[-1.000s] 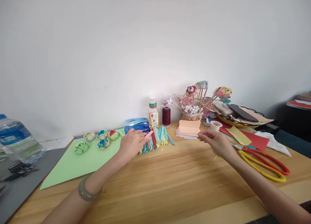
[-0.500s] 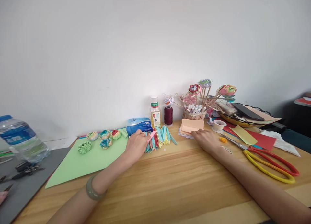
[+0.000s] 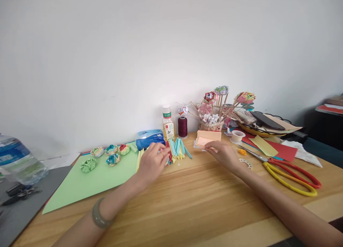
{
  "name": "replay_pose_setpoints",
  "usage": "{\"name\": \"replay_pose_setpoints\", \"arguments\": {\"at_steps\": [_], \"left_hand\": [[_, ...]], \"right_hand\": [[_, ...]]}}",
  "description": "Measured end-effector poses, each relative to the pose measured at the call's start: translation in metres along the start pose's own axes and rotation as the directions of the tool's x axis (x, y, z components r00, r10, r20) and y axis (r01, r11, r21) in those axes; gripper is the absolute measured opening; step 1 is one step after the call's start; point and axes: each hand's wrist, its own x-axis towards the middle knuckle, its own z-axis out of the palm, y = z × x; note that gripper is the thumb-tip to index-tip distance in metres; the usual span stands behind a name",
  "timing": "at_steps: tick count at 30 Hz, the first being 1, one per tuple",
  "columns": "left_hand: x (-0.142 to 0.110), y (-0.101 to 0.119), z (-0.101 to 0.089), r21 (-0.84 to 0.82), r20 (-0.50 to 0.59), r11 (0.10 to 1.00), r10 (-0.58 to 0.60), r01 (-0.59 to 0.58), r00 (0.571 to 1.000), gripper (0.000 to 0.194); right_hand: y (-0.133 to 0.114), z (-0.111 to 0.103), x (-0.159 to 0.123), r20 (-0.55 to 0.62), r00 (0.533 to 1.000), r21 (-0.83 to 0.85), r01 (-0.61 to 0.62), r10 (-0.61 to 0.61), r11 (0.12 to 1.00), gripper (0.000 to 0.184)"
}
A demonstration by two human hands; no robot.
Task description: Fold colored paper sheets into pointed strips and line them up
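Observation:
My left hand [image 3: 153,161] hovers over a pile of folded paper strips [image 3: 178,149] in blue, yellow and red. Its thumb and fingers are slightly bent and apart, and part of the pile is hidden beneath it. My right hand [image 3: 222,154] reaches to the front of a stack of peach paper slips [image 3: 209,135]. Its fingers are bent, with a small gap at the tips and no slip visible between them. Several folded paper flowers [image 3: 88,165] lie on a green sheet [image 3: 93,190] at the left.
Large scissors [image 3: 292,177], a tape roll [image 3: 237,136] and a small orange piece [image 3: 242,152] lie right of my hand. Behind stand a bottle [image 3: 168,124], a thread spool [image 3: 182,126] and a basket [image 3: 210,125] of paper flowers. A water bottle [image 3: 18,157] stands far left.
My right hand has moved left and down to the peach slips. The pink strip seen by my left fingers is no longer visible, and those fingers have spread a little.

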Motion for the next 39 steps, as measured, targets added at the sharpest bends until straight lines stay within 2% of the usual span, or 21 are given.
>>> {"name": "replay_pose_setpoints", "arguments": {"at_steps": [2,3,6,7,10,13,15,18,21,26,29,33,39], "left_hand": [[-0.006,0.014,0.002,-0.161,0.030,0.977,0.149,-0.142,0.988,0.026],[-0.009,0.021,0.003,-0.207,0.066,0.964,0.186,-0.169,0.980,0.024],[-0.021,0.041,0.011,-0.253,0.213,0.950,0.239,-0.182,0.947,0.033],[-0.024,0.045,0.014,-0.272,0.252,0.944,0.256,-0.185,0.933,0.030],[-0.032,0.051,0.021,-0.326,0.329,0.927,0.295,-0.186,0.897,0.017],[-0.035,0.055,0.020,-0.403,0.362,0.911,0.252,-0.094,0.898,0.018],[-0.036,0.058,0.016,-0.471,0.395,0.881,0.174,0.037,0.902,0.014],[-0.038,0.067,0.009,-0.549,0.471,0.805,0.075,0.225,0.879,0.012],[-0.043,0.076,0.004,-0.596,0.525,0.733,0.047,0.327,0.850,0.013],[-0.049,0.083,-0.001,-0.596,0.555,0.703,0.011,0.388,0.832,0.015],[-0.048,0.085,-0.005,-0.590,0.580,0.689,-0.001,0.421,0.814,0.019],[-0.047,0.086,-0.006,-0.542,0.638,0.670,-0.063,0.506,0.767,0.019],[-0.045,0.087,0.002,-0.462,0.645,0.699,-0.159,0.547,0.748,0.011]], "right_hand": [[-0.022,0.002,-0.015,0.037,0.995,0.087,0.091,-0.095,0.992,0.021],[-0.034,0.003,-0.024,0.065,0.987,0.129,0.135,-0.145,0.982,0.021],[-0.066,0.005,-0.048,0.132,0.957,0.242,0.221,-0.258,0.945,0.023],[-0.074,0.004,-0.054,0.150,0.944,0.275,0.245,-0.293,0.930,0.023],[-0.081,-0.001,-0.066,0.190,0.910,0.369,0.282,-0.369,0.886,0.022],[-0.073,-0.007,-0.073,0.201,0.906,0.403,0.270,-0.372,0.875,0.024],[-0.065,-0.012,-0.080,0.203,0.917,0.381,0.250,-0.344,0.890,0.025],[-0.056,-0.020,-0.091,0.236,0.921,0.362,0.214,-0.311,0.907,0.028],[-0.051,-0.030,-0.101,0.304,0.910,0.401,0.147,-0.282,0.904,0.028],[-0.046,-0.032,-0.112,0.349,0.924,0.440,-0.018,-0.153,0.898,0.026],[-0.048,-0.028,-0.118,0.350,0.936,0.389,-0.163,0.018,0.907,0.023],[-0.057,-0.025,-0.125,0.337,0.913,0.297,-0.334,0.229,0.895,0.020],[-0.067,-0.019,-0.134,0.215,0.925,0.281,-0.366,0.314,0.887,0.025]]}}
